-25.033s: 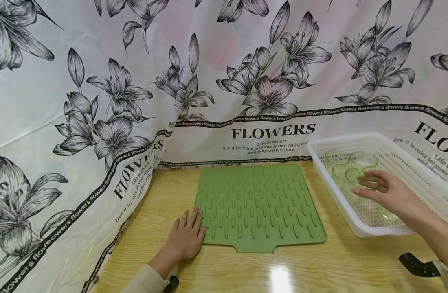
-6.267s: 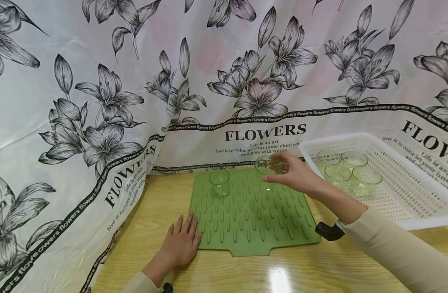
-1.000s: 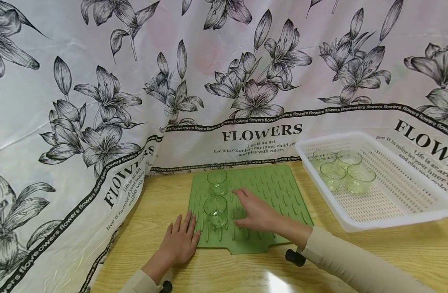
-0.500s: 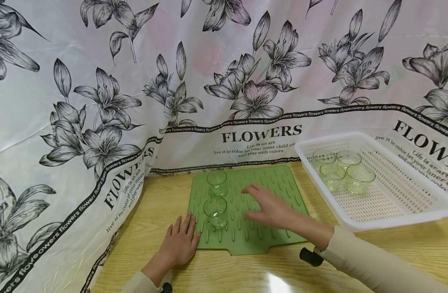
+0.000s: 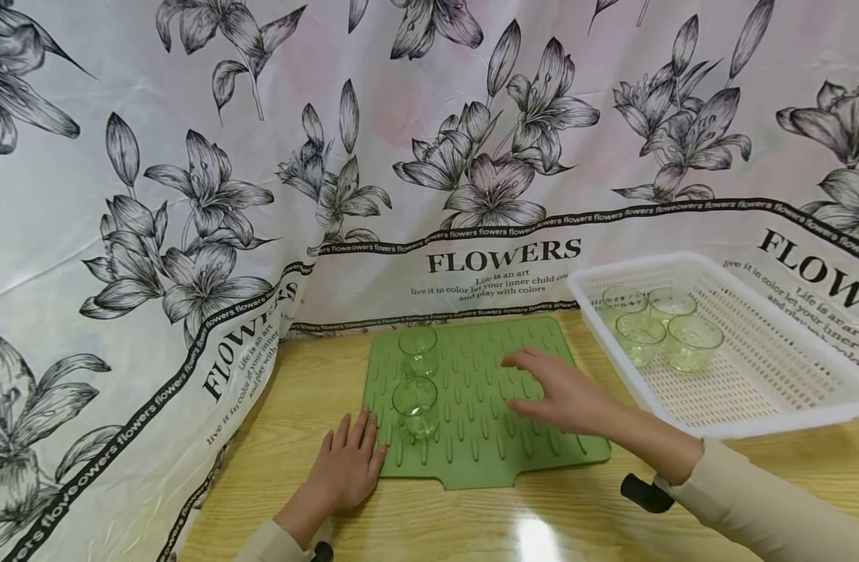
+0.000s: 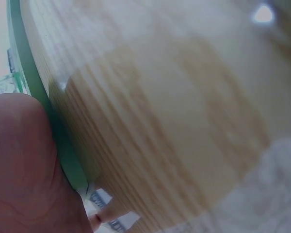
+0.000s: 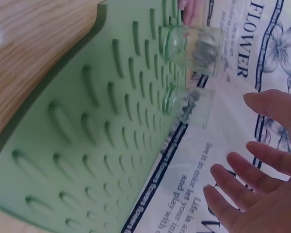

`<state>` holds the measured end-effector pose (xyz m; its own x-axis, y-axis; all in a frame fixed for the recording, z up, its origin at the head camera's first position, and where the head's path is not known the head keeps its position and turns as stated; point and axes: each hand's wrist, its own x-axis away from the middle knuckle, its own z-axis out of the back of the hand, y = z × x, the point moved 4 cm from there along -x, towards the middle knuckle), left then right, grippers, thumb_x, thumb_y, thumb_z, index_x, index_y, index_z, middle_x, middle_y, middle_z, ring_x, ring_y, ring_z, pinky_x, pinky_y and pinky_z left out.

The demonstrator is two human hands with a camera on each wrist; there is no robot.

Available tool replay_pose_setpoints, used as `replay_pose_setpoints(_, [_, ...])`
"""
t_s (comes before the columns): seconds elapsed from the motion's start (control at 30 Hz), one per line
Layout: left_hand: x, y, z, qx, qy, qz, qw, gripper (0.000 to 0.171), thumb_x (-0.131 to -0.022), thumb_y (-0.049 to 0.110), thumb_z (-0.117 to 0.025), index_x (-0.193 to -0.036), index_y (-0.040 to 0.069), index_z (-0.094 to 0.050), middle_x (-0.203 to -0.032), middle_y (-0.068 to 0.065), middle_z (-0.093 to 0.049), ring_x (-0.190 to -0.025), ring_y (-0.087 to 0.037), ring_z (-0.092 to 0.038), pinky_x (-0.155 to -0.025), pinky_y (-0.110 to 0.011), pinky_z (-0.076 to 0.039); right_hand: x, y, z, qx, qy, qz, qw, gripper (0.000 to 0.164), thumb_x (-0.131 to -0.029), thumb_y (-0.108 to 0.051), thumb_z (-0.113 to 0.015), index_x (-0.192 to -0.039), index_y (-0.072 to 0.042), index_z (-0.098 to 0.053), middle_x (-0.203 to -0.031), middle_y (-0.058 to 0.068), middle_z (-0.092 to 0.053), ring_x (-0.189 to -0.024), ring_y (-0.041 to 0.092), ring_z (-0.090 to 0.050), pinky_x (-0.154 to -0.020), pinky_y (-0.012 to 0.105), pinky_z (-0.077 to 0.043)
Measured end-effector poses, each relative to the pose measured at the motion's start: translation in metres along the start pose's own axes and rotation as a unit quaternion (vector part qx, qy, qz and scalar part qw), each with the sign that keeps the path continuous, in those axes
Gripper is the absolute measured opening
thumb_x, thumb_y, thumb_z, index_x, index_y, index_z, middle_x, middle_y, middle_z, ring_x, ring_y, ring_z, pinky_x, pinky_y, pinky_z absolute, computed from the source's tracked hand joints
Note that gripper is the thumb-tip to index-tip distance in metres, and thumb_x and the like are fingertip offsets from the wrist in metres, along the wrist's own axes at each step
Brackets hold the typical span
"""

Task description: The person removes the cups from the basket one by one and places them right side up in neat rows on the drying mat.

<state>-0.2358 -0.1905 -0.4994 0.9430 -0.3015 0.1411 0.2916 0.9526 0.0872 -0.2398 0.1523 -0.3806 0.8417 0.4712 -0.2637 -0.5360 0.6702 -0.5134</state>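
Observation:
My left hand (image 5: 347, 471) lies flat with straight fingers at the left edge of the green ridged mat (image 5: 472, 460), its fingertips touching that edge. Two clear greenish glasses stand upright along the mat's left side: a rear glass (image 5: 418, 355) and a front glass (image 5: 415, 410). Above the mat's right half hovers my right hand (image 5: 563, 396), holding nothing, its fingers and thumb spread apart. In the right wrist view this hand (image 7: 262, 179) is well away from both glasses. The left wrist view shows mostly tabletop and a blurred part of the left hand (image 6: 29, 165).
At the right, a white perforated plastic basket (image 5: 774, 428) holds several similar glasses (image 5: 695, 343) grouped at its left end. A wood-grain table (image 5: 429, 523) lies beneath everything. Behind and at the left hangs a flower-printed cloth (image 5: 373, 172).
Earlier the mat was bare; later one glass stood there while my right hand carried another. That second glass now stands in front, and my right hand has moved away rightward. The left hand stays put.

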Motion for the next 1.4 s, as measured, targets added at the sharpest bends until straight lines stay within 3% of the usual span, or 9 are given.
replay_pose_setpoints(0.53, [-0.003,-0.001,-0.001,-0.013,0.009,0.004,0.9999,0.064,-0.113,0.046,-0.025,-0.163,0.007,-0.027,-0.171,-0.012,-0.015,-0.155,-0.043,-0.014,-0.12,-0.066,-0.019,0.024,0.024,0.045,0.02,0.03,-0.003,0.999,0.047,-0.091,-0.019,-0.079,-0.13,0.0,-0.062,-0.132,0.02,-0.064,-0.123,0.044,-0.058,-0.102,0.062,-0.046])
replay_pose_setpoints(1.07, [0.003,0.003,0.004,-0.007,-0.001,0.0,1.0,0.064,-0.113,0.045,-0.026,-0.163,0.005,-0.026,-0.171,-0.014,-0.015,-0.154,-0.045,-0.014,-0.119,-0.067,-0.019,0.052,0.066,0.073,0.043,0.044,-0.041,0.997,0.051,-0.09,-0.02,-0.08,-0.131,0.004,-0.06,-0.129,0.025,-0.062,-0.115,0.047,-0.06,-0.091,0.063,-0.05])
replay_pose_setpoints(1.4, [0.002,0.002,0.004,-0.001,0.004,-0.007,1.0,0.064,-0.113,0.045,-0.026,-0.161,0.003,-0.029,-0.17,-0.016,-0.018,-0.154,-0.046,-0.016,-0.118,-0.068,-0.019,0.07,0.095,0.099,0.096,0.046,-0.052,0.993,0.058,-0.088,-0.017,-0.082,-0.134,0.009,-0.056,-0.129,0.03,-0.06,-0.113,0.049,-0.059,-0.09,0.065,-0.05])
